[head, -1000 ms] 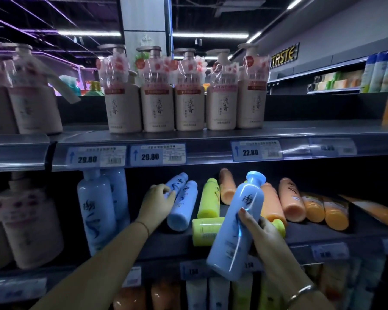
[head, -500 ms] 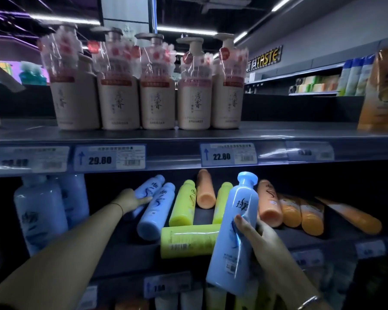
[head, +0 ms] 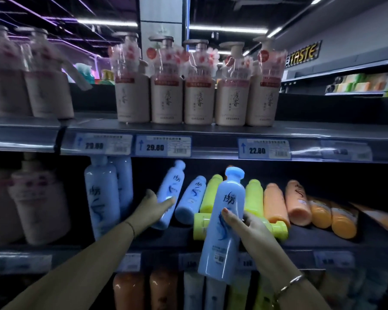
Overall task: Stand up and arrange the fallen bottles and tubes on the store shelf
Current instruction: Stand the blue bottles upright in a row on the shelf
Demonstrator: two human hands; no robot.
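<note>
My right hand (head: 249, 227) holds a light blue bottle (head: 224, 222) upright in front of the middle shelf (head: 166, 240). My left hand (head: 154, 209) grips a second light blue bottle (head: 170, 193), tilted with its cap raised off the shelf. Beside it a third blue bottle (head: 192, 199) lies flat. Two yellow-green bottles (head: 211, 192) lie pointing inward and another yellow-green one (head: 199, 227) lies crosswise at the front. Orange bottles (head: 276, 202) and tubes (head: 343, 222) lie to the right. Two blue bottles (head: 101, 198) stand upright at the left.
Beige pump bottles (head: 199, 97) stand in a row on the top shelf above price tags (head: 164, 146). More pump bottles (head: 38, 206) stand at the far left of the middle shelf. Tubes and bottles (head: 164, 291) fill the shelf below.
My left hand has closed on the lying blue bottle and tipped its cap end upward. The right hand keeps its bottle upright. The view has swung back to the left.
</note>
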